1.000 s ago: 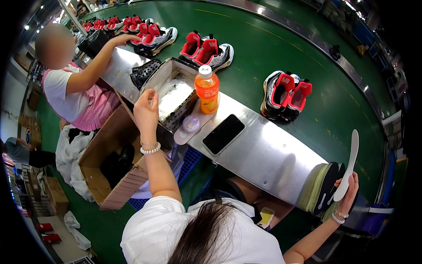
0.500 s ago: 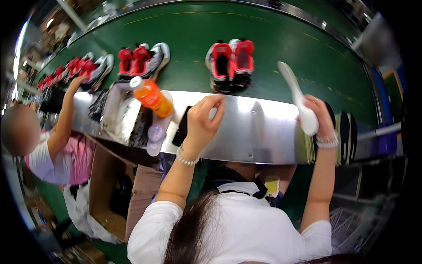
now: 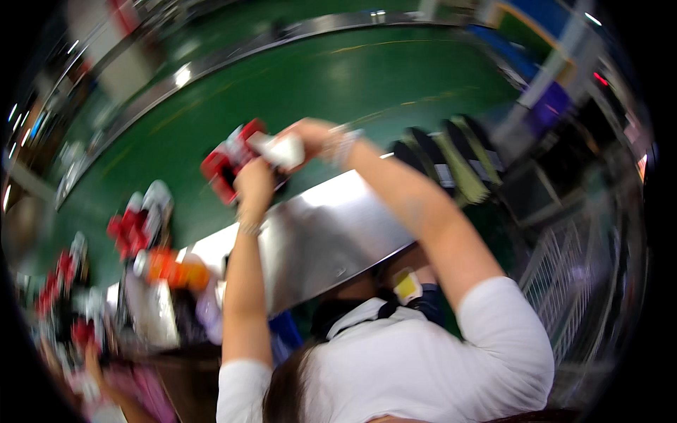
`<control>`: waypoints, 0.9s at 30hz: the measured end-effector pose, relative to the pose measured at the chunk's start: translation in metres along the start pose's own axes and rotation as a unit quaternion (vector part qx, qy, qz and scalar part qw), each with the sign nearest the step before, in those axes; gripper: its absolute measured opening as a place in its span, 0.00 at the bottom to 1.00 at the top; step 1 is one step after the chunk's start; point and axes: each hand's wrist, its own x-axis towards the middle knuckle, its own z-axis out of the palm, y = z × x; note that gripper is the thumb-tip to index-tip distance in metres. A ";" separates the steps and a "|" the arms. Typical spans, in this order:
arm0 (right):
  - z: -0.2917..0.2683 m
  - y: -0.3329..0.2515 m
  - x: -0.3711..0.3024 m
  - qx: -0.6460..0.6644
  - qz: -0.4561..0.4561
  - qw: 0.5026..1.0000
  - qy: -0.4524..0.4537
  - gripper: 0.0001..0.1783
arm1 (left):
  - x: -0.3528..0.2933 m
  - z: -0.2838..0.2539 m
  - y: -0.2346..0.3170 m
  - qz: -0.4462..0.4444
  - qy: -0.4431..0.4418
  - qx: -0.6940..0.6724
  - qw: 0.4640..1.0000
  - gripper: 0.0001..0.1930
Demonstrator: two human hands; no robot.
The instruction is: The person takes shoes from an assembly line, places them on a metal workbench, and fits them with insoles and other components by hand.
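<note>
My right hand is closed on a white shoehorn, a long smooth piece with one broad rounded end. It holds the shoehorn over a pair of red, white and black sneakers at the far edge of the metal ledge. My left hand reaches the near side of these sneakers, touching or very close to them. Its fingers are blurred and partly turned away, so its grip cannot be made out. The two hands are close together, and the shoehorn hides part of the sneakers.
An orange drink bottle lies tilted at the left of the metal ledge. More red sneakers line the green surface beyond. Black-and-green insoles stand in a row at the right. A co-worker's arm shows lower left.
The view has swung right. My right hand has brought the shoehorn from the right side over to the sneakers. My left hand has moved from above the ledge to the same pair.
</note>
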 end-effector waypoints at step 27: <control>0.017 0.022 0.135 -0.556 -0.026 0.811 0.180 0.19 | 0.018 0.028 -0.086 -0.125 0.078 -0.236 0.960 0.18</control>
